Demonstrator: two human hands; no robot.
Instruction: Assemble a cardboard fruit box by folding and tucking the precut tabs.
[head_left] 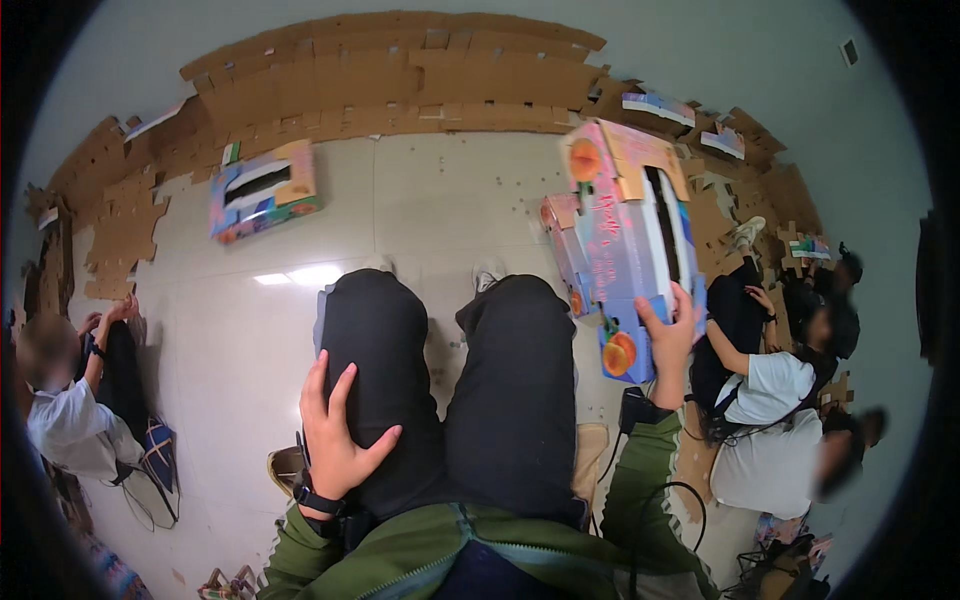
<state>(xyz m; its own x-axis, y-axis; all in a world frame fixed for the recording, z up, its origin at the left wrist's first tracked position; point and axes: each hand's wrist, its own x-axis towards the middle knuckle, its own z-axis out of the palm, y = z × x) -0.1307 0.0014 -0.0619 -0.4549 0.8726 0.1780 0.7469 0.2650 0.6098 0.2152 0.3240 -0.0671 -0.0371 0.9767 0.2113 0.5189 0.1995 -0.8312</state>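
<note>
I see one box [612, 250] up, clasped by the right hand [673, 335] beside a knee [518, 300]; the left hand [335, 430] rests spread, empty, on a thigh [385, 370]. Another box [285, 215] lies unheld near the floor's [445, 200] far edge.

Box [622, 250] in right hand [671, 328] (cardboard [490, 85] beyond)

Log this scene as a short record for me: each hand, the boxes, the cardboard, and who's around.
Left hand: resting on the left thigh, fingers spread
Right hand: gripping a colourful box near its lower end
Box opening: long dark slot
Nearby boxes: floor box at left; smaller-looking box partly hidden behind the held one
Cardboard: brown, along the far wall
People: seated person at left, others at right
</note>
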